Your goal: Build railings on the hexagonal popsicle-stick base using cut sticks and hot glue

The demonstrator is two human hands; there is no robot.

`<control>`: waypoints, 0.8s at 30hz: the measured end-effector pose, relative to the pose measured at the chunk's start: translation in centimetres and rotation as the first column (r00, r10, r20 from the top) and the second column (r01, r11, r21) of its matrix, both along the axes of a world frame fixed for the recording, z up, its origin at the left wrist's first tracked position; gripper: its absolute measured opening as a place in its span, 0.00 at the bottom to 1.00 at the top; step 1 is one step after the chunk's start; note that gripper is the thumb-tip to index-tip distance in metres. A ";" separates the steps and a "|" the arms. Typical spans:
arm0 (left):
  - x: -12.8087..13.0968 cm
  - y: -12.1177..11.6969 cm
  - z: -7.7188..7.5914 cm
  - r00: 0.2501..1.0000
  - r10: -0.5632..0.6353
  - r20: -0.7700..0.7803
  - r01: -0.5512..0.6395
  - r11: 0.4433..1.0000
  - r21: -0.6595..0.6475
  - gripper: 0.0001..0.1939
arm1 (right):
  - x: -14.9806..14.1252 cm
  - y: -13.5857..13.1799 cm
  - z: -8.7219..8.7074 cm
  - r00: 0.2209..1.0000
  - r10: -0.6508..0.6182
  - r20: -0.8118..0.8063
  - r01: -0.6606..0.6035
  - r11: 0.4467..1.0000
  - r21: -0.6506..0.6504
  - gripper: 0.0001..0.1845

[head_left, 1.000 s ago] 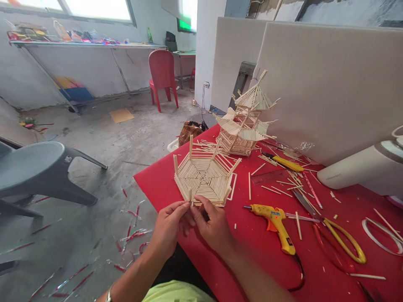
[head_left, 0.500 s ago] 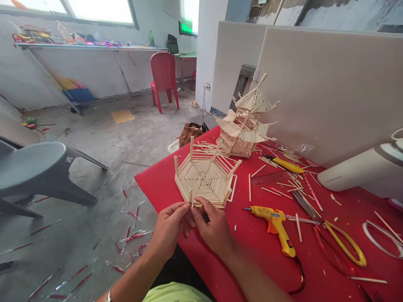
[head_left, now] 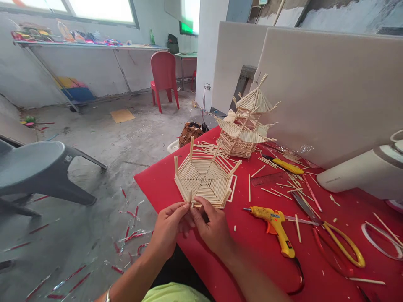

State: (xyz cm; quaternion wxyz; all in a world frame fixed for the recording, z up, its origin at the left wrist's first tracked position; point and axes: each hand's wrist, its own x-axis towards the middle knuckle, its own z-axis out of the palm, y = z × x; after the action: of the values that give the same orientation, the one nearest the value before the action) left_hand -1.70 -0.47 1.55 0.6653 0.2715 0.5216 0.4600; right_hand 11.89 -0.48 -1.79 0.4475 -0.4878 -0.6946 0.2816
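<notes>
Honestly, barely anything has changed over the last second: the left hand (head_left: pixel 168 223) and right hand (head_left: pixel 211 224) are in the same pinch as before, and only the camera view has shifted a hair. To me that reads as a steady hold, keeping a joint still rather than repositioning anything, though that's just my judgement. The hands are right up against each other, fingertips clamped on the near corner of the stick panel (head_left: pixel 203 179), by the foot of a short post (head_left: pixel 190 195). A little stick end (head_left: pixel 192 205) pokes up between the fingertips, but I can't tell exactly which finger grips what. The panel sits on the red counter (head_left: pixel 157 184) just beyond the hands, with more posts standing around its rim, some leaning outward. The glue gun (head_left: pixel 272 222) lies off to the right of the right hand, not being touched, with scissors (head_left: pixel 327 228) farther right. Past the panel, away from the hands and a bit to the right, there's a tiered stick tower (head_left: pixel 247 126) with loose sticks (head_left: pixel 208 147) near its base.
</notes>
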 end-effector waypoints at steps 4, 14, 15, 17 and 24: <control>0.0 0.0 0.1 1.000 -0.006 -0.003 0.006 1.000 -0.001 0.15 | 0.0 0.0 -0.1 1.000 -0.014 0.015 0.013 1.000 0.022 0.15; 0.1 0.0 0.0 1.000 0.001 0.007 -0.001 1.000 0.000 0.15 | -0.1 0.0 -0.1 1.000 -0.003 -0.005 0.003 1.000 0.003 0.15; 0.1 0.0 0.0 1.000 -0.001 0.008 0.001 1.000 0.003 0.15 | -0.1 0.0 -0.1 1.000 -0.003 -0.007 0.003 1.000 -0.001 0.15; 0.1 0.1 0.0 1.000 -0.005 0.006 0.005 1.000 0.008 0.15 | 0.0 0.0 -0.1 1.000 -0.001 -0.008 0.001 1.000 -0.007 0.15; 0.1 0.2 0.2 1.000 -0.007 0.002 0.007 1.000 0.000 0.16 | 0.0 0.0 0.0 1.000 0.003 -0.003 -0.003 1.000 -0.004 0.15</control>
State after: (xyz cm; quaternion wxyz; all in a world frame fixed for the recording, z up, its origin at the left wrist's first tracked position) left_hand -1.59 -0.27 1.77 0.6673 0.2732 0.5200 0.4579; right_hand 11.87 -0.52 -1.81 0.4471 -0.4873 -0.6941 0.2844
